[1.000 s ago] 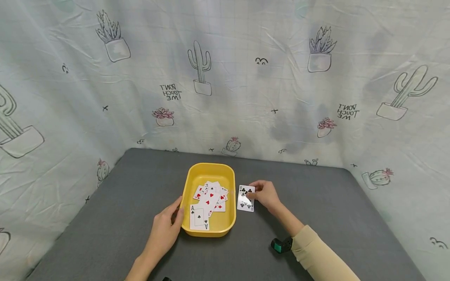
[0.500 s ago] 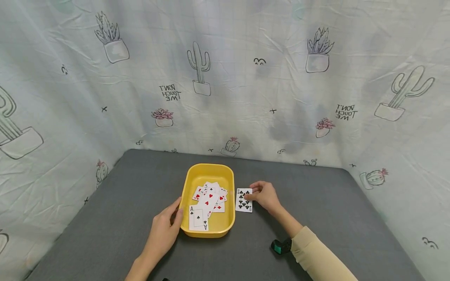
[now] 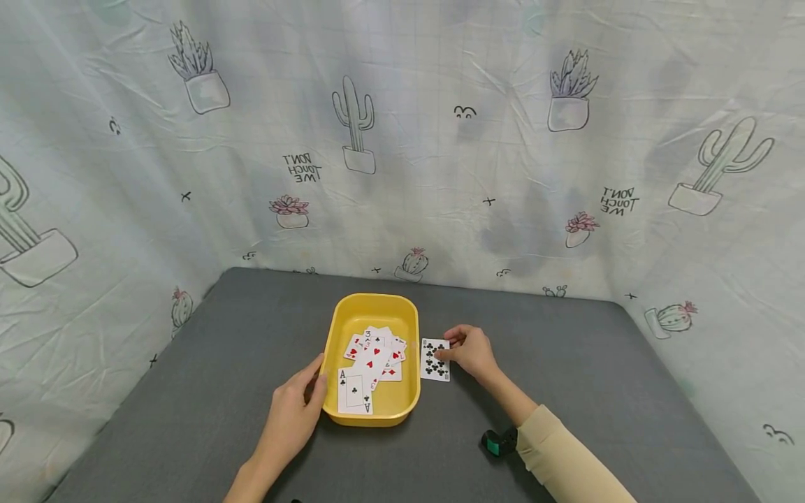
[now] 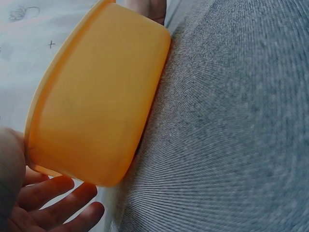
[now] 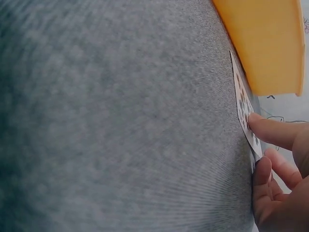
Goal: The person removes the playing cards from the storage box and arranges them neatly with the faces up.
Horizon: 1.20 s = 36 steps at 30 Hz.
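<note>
A yellow plastic tray (image 3: 396, 402) stands on the grey table, holding several face-up playing cards, with an ace of clubs (image 3: 355, 391) in its near left corner. Against the tray's left side rests my left hand (image 3: 295, 409), thumb and fingers touching the rim and outer wall. In the left wrist view its fingers (image 4: 72, 205) are fairly straight beside the wall. Just right of the tray is a clubs playing card (image 3: 430, 367). My right hand (image 3: 474, 353) pinches it, thumb on its face and the other fingers at its edge, as the right wrist view shows.
A black device with a green patch (image 3: 497, 445) sits at the right wrist, by the beige sleeve (image 3: 566, 454). Pale curtains (image 3: 428, 140) printed with cacti surround the grey table (image 3: 220, 391) at the back and sides.
The clubs card has shifted slightly left, closer to the tray, with my right hand. My left hand keeps its place on the tray. The head view has moved a little.
</note>
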{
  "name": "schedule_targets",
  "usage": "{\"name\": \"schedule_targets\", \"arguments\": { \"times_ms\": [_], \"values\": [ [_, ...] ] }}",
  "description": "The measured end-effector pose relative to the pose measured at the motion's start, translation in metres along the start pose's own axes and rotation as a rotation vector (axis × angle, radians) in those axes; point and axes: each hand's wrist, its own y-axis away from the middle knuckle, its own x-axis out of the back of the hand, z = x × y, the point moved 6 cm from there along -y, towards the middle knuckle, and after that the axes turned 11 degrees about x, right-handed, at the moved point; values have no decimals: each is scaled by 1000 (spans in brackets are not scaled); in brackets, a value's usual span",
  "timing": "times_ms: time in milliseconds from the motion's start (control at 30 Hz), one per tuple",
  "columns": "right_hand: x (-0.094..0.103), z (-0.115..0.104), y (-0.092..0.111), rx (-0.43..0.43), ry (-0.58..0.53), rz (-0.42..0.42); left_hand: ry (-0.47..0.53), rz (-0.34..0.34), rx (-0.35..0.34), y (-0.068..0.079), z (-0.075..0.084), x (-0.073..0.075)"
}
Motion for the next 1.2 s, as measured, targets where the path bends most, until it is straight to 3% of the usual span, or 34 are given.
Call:
{"name": "schedule_targets", "arguments": {
  "times_ms": [400,600,700,833,900,1033,1133,1200],
  "values": [
    [1,-2,3,-12,-54,18,2,-1,1,0,1,2],
    [7,-7,6,-73,-210,72,10,-11,10,1,2,2],
    [13,-20,9,-77,-289,135,3,-13,10,2,2,2],
    [15,-54,20,-9,-397,162,5,-9,3,4,0,0],
    [11,-75,27,27,-470,132,10,-1,-6,4,-1,0],
    [-8,-116,43,51,-559,-15,12,18,-34,6,-1,1],
    [-32,-126,49,49,-563,-142,10,37,-58,7,0,1],
    [-52,-120,50,38,-586,-204,12,47,-71,8,0,1]
  ]
}}
